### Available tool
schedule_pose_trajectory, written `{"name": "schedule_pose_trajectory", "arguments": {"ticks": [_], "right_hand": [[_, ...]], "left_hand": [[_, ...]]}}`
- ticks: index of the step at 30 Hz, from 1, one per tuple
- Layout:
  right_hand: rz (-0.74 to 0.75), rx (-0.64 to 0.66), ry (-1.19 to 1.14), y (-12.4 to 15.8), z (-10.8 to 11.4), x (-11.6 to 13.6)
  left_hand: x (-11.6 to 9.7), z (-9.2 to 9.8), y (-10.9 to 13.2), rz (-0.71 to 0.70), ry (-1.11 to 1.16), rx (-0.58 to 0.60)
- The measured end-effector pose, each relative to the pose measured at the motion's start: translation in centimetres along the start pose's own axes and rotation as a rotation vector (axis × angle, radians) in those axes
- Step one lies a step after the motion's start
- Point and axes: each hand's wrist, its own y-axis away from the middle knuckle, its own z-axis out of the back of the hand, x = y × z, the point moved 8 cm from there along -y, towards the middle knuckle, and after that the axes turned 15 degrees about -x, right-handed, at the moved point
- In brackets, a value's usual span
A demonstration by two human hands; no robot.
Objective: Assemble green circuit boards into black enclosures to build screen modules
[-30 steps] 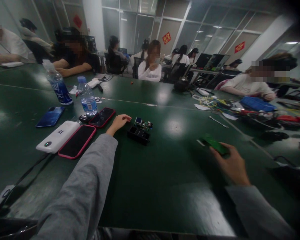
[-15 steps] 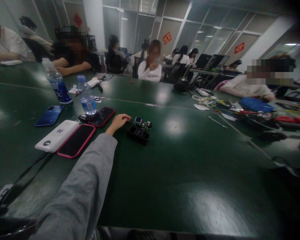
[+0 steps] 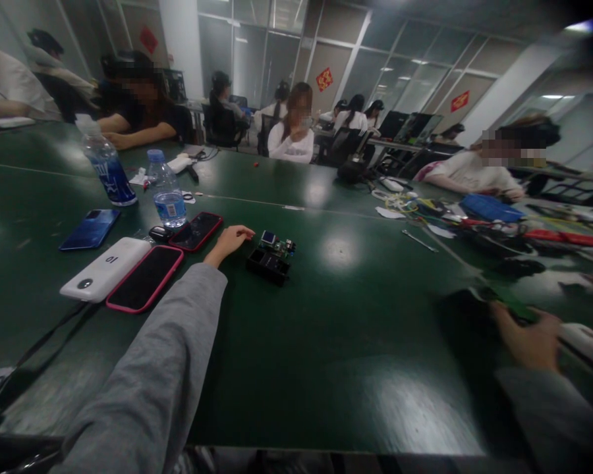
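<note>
My left hand (image 3: 231,242) rests on the green table, holding nothing, its fingers loosely apart and pointing right. Just beyond its fingertips lies a small circuit board with a screen (image 3: 277,243). A black open case (image 3: 268,266) sits in front of that board, close to my left hand but not in it. At the right, my right hand (image 3: 531,336) is blurred, with thumb and fingers around a flat green object (image 3: 516,304). What that object is cannot be made out clearly.
Phones (image 3: 145,279) (image 3: 196,231) (image 3: 89,229), a white power bank (image 3: 106,270) and two bottles (image 3: 167,194) (image 3: 107,164) stand or lie at the left. Tangled cables (image 3: 415,203), a blue bundle (image 3: 491,208) and a wrench (image 3: 420,241) are at the right. People sit around.
My right hand has come into view at the right with the green object. The whole view has shifted slightly; my left hand stays beside the board and case.
</note>
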Motion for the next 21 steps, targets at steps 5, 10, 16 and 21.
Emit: {"name": "schedule_pose_trajectory", "arguments": {"ticks": [5,10,16,21], "right_hand": [[0.014,0.253,-0.210,6.9,-9.0,9.0],[0.171,0.396,-0.533,15.6,-12.4,24.3],[0.350,0.459,-0.612,18.9,-12.8,29.2],[0.249,0.452,-0.647,18.3,-12.6,28.1]], "left_hand": [[1.1,-0.5,-0.6,-0.027,-0.015,-0.001],[1.5,-0.8,-1.1,-0.053,-0.029,0.019],[1.1,-0.9,-1.1,-0.096,0.001,0.029],[1.3,-1.0,-1.1,-0.077,0.035,0.034]]}}
